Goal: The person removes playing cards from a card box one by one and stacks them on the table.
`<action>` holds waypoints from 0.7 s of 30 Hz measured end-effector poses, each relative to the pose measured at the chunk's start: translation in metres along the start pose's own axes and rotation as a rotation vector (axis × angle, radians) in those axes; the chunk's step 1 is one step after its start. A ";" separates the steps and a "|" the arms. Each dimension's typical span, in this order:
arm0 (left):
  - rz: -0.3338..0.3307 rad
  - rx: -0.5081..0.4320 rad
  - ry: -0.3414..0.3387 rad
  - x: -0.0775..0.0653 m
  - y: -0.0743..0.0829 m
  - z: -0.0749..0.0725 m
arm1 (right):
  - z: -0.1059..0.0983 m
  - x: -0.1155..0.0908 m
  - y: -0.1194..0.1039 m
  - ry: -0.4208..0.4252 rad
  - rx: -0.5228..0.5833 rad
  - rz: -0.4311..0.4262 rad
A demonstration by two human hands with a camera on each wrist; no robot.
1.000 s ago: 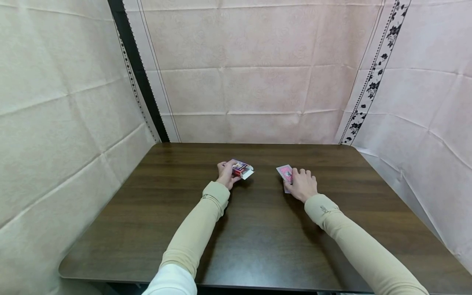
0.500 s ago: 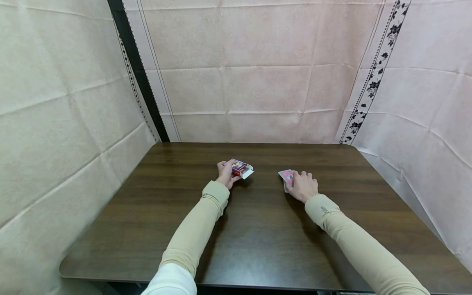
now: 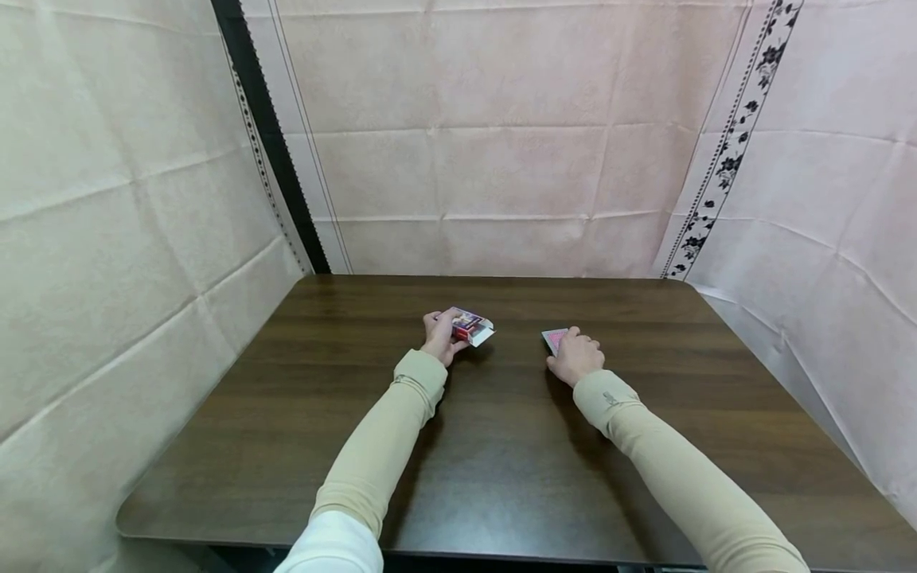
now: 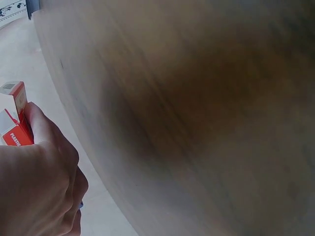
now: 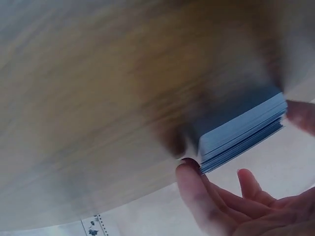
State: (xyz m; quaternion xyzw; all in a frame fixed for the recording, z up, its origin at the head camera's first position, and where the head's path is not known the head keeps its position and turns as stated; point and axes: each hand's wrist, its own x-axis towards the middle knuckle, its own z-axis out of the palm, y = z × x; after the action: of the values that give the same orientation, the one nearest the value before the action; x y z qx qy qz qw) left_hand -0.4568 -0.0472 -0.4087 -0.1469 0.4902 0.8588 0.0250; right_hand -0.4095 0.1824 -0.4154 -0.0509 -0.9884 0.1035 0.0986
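Note:
My left hand (image 3: pixel 439 334) grips a purple and red playing-card box (image 3: pixel 470 326) above the table, its white flap end pointing right. Part of the box (image 4: pixel 19 135), with red and white sides, shows past the left hand (image 4: pixel 42 182) in the left wrist view. To the right, my right hand (image 3: pixel 577 358) holds a deck of cards (image 3: pixel 553 341) whose pink patterned back shows on top. From the right wrist, the deck (image 5: pixel 243 132) appears as a thick stack, edges fairly even, pinched at its two ends by the right hand (image 5: pixel 246 214).
A dark brown wooden table (image 3: pixel 501 461) lies under both hands. Pale creased cloth (image 3: pixel 501 175) hangs behind it and at both sides, with a black strip (image 3: pixel 275 151) at the left and a floral border (image 3: pixel 723 159) at the right.
My right hand has shifted slightly left over the deck and covers more of it. The lower cards that stuck out toward me are out of sight. My left hand and box stay put.

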 end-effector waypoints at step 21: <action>0.007 0.028 -0.014 0.000 0.000 -0.002 | 0.007 0.037 -0.006 -0.087 0.028 0.112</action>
State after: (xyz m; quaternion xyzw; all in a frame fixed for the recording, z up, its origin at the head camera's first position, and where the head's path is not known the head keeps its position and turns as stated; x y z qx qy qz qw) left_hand -0.4566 -0.0486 -0.4093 -0.1388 0.5024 0.8530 0.0272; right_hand -0.4472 0.1793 -0.4144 -0.1002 -0.9858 0.1250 0.0502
